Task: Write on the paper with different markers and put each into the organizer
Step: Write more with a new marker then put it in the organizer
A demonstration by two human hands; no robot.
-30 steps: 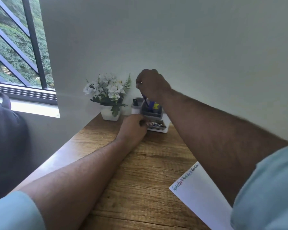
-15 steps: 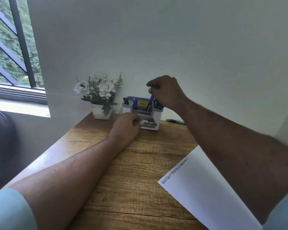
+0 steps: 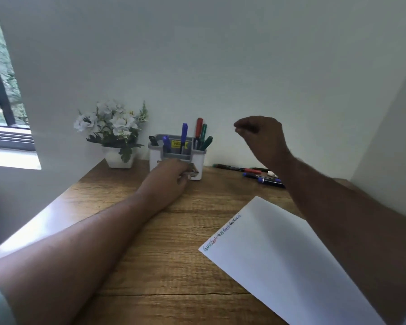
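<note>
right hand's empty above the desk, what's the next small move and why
Probably lower the right hand to one of the loose markers lying right of the organizer. It holds nothing, several markers already stand in the organizer, and the left hand rests against the organizer's front.

Grainy wooden desk (image 3: 164,266), matt paper (image 3: 279,254), plastic organizer (image 3: 155,158)

Organizer (image 3: 176,158) at desk's (image 3: 164,266) back edge against wall, markers (image 3: 184,134) upright inside. Flower pot (image 3: 118,158) just left of it. Loose markers (image 3: 256,175) lying right. Paper (image 3: 286,259) front-right.
</note>
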